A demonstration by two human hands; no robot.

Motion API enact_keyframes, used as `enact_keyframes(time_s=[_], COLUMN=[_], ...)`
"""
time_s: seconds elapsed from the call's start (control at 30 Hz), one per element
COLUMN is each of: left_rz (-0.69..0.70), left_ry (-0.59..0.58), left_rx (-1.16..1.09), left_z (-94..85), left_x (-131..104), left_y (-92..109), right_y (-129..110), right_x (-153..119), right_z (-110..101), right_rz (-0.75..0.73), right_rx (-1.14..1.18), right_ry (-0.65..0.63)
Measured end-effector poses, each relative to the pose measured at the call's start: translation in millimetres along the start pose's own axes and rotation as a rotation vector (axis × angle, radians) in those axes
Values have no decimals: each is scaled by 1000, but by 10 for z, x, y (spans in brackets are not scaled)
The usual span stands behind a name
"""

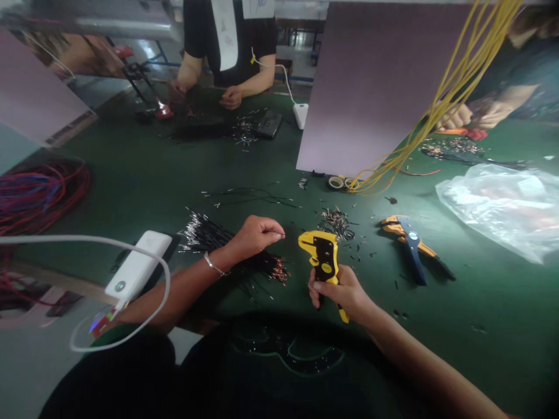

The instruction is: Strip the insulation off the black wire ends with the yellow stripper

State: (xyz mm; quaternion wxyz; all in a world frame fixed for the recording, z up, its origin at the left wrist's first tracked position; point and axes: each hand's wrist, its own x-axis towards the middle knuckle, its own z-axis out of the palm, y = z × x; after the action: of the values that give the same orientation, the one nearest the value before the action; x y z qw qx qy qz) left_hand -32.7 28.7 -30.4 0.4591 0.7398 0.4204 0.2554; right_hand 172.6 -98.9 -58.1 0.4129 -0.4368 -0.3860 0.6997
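My right hand (338,291) is wrapped round the handles of a yellow and black wire stripper (325,256), its jaws pointing up and to the left. My left hand (257,235) is closed in a pinch, and a small wire end (283,235) shows at the fingertips, just left of the stripper's jaws. The rest of that wire is hidden by the hand. Under my left wrist lies a bundle of short black wires (209,233) with silvery ends at the left and bare copper ends at the right. Beyond the stripper is a pile of small black offcuts (335,222).
A second stripper (413,241), blue and orange, lies to the right beside a clear plastic bag (502,203). Yellow wires (454,93) hang past an upright panel (362,87). A white power bank (140,265) with a cable stands left. Two co-workers' hands (231,97) show across the table.
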Motion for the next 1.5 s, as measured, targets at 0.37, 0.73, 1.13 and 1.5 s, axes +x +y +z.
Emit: enact_keyframes(time_s=[0.37,0.73,1.13,1.5], left_rz=[56,124,266,268], left_ry=[-16,-35,77,66], left_rx=[89,171,275,240], left_z=[38,116,80,95], left_x=[21,-14,-47,16], left_y=[-44,-9,-6,-88], right_y=[55,-54,-6,-52], right_x=[41,98,39,-36], right_z=[23,-5,-37,30], right_rz=[-2,-13,-50,9], right_rx=[-36,14,-14,212], right_ry=[91,143,128,37])
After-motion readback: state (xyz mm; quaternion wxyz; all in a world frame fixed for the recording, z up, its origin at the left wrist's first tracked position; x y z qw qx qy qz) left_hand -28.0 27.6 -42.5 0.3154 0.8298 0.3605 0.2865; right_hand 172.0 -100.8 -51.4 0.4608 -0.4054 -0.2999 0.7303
